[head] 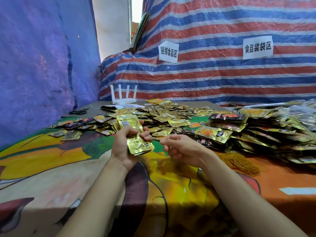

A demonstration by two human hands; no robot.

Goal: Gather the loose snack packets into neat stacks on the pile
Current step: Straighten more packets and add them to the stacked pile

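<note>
The left hand [124,146] is gripping a slim bundle of shiny gold foil snack packets [135,134]. Its fingers [147,135] are curling tight round the middle of the bundle, so the packets are sticking out above and below the fist. The bundle is being held up off the counter [51,168], which is wearing a bright cartoon-print cloth.

Just to the right of those fingers the right hand [181,149] is hovering, its own fingers loosely bent and apart, holding nothing that I can make out.

Beyond both sets of fingers a wide scatter of loose gold and black foil packets [164,115] is lying flat across the counter. Further right of the right hand's fingers a heaped pile of stacked packets [256,132] is sitting, with a black-fronted stack on top. Close by the right wrist, on the near side of that pile, a tangle of orange-yellow rubber bands [239,161] is lying.

Far beyond the left fingers a white four-antenna router [124,98] is standing at the back edge. A pair of black scissors [79,111] is lying to its left.
</note>
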